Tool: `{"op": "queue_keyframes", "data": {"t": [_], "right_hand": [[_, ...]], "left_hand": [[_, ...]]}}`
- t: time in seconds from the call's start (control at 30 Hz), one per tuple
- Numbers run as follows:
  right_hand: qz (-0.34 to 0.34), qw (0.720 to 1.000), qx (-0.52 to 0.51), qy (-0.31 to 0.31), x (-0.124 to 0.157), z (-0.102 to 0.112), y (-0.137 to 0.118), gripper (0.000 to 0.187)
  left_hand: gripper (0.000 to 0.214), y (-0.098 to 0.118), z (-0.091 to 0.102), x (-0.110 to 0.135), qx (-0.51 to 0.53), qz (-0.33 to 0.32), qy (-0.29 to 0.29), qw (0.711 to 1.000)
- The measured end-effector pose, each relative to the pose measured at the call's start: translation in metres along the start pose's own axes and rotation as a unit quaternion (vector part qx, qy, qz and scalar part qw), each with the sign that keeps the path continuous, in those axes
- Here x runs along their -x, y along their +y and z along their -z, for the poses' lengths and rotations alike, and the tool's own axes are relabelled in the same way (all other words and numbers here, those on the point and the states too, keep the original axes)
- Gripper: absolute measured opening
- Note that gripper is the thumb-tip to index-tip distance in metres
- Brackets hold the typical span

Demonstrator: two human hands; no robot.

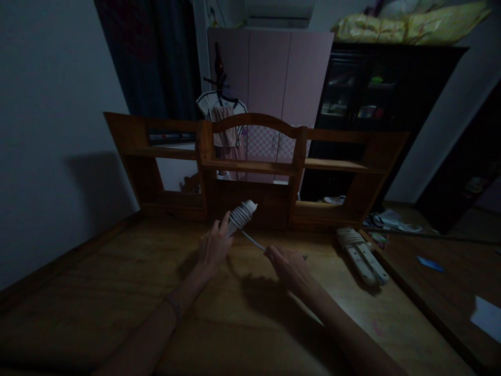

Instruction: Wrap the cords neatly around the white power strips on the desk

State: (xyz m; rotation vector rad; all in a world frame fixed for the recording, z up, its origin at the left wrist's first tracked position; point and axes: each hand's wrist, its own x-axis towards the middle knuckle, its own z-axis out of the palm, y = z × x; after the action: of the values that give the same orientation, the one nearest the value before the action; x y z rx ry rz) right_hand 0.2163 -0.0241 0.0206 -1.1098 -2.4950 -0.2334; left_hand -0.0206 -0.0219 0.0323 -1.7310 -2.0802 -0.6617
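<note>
My left hand (215, 240) is closed around a pale power strip (233, 227), held tilted above the wooden tabletop (242, 313). Several turns of grey cord (241, 213) are wound round its far end. From there a length of cord runs taut to my right hand (287, 263), whose fingers pinch it. A small dark tip, perhaps the cord's plug, pokes out beyond the right hand; dim light keeps me from being sure. To the right lies a second power strip (362, 261), off-white, its own cord bundled round the far end.
A wooden shelf unit (250, 167) stands along the table's back edge. A wall (58, 130) borders the left side. At right, a lower brown surface (426, 282) bears a blue packet (429, 263) and white paper (486, 316). Pink cupboards (270, 78) stand behind.
</note>
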Motion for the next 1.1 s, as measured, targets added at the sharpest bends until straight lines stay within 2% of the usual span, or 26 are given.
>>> {"op": "queue_keyframes", "data": {"t": [0.1,0.2,0.37,0.5,0.6,0.7,0.77,0.87,1.0,1.1], "right_hand": [[0.055,0.998,0.027,0.028,0.002,0.010,-0.010,0.013],[0.064,0.995,0.049,0.064,0.003,0.016,-0.012,0.017],[0.103,0.985,0.075,0.117,0.006,0.022,-0.008,0.020],[0.115,0.982,0.083,0.125,0.008,0.031,0.002,0.020],[0.122,0.980,0.101,0.122,0.007,0.039,0.013,0.016],[0.147,0.975,0.108,0.131,0.006,0.046,0.024,0.013],[0.151,0.975,0.091,0.136,0.005,0.050,0.030,0.014],[0.126,0.982,0.051,0.134,0.005,0.054,0.040,0.021],[0.074,0.989,-0.060,0.116,0.004,0.050,0.054,0.031],[0.021,0.976,-0.200,0.085,0.002,0.044,0.059,0.040]], "left_hand": [[0.077,0.004,-0.002,0.002,-0.007,-0.003,-0.013,1.000],[0.076,0.006,-0.007,0.007,-0.007,-0.031,-0.031,0.999],[0.084,0.016,-0.014,0.020,-0.022,-0.118,-0.034,0.992],[0.084,0.027,-0.013,0.025,-0.034,-0.200,-0.029,0.979],[0.073,0.030,-0.010,0.022,-0.032,-0.272,-0.028,0.961],[0.049,0.032,-0.006,0.019,-0.021,-0.371,-0.007,0.929],[0.037,0.033,-0.002,0.020,-0.001,-0.434,0.011,0.901],[0.034,0.038,0.004,0.024,0.040,-0.500,0.031,0.864],[0.041,0.041,0.009,0.030,0.081,-0.523,0.044,0.847],[0.044,0.039,0.011,0.032,0.096,-0.539,0.050,0.835]]}}
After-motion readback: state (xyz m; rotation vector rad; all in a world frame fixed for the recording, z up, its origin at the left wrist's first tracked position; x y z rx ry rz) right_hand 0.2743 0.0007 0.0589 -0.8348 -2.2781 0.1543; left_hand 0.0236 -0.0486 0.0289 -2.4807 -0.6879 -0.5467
